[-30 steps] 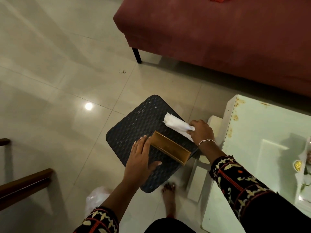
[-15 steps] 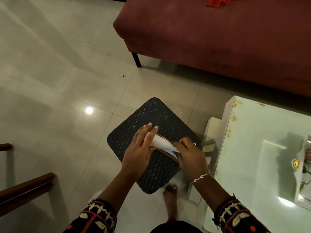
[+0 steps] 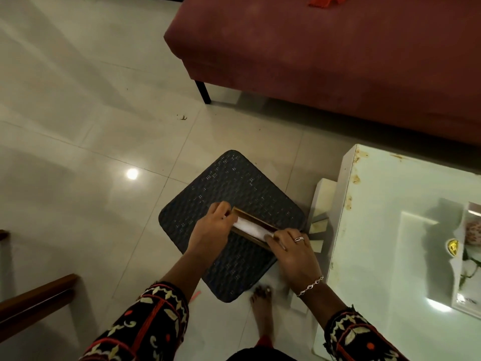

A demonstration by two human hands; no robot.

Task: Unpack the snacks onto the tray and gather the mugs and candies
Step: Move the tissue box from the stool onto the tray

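Note:
A small brown wooden tray (image 3: pixel 250 220) lies on a dark woven stool (image 3: pixel 229 186). A white paper napkin (image 3: pixel 250 228) lies inside the tray along its length. My left hand (image 3: pixel 212 230) pinches the napkin's left end at the tray's left corner. My right hand (image 3: pixel 292 250) presses the napkin's right end down at the tray's right corner. No mugs, snacks or candies can be made out on the stool.
A red sofa (image 3: pixel 338 56) fills the top right. A white glossy table (image 3: pixel 406 243) stands at the right, with a white packet (image 3: pixel 468 256) at its far right edge. A wooden chair arm (image 3: pixel 33 298) shows at the lower left. My bare foot (image 3: pixel 263 308) stands below the stool.
My right hand brought the napkin from the stool's right side over the tray. Both hands have since spread it flat inside the tray, the left sliding to the tray's left end.

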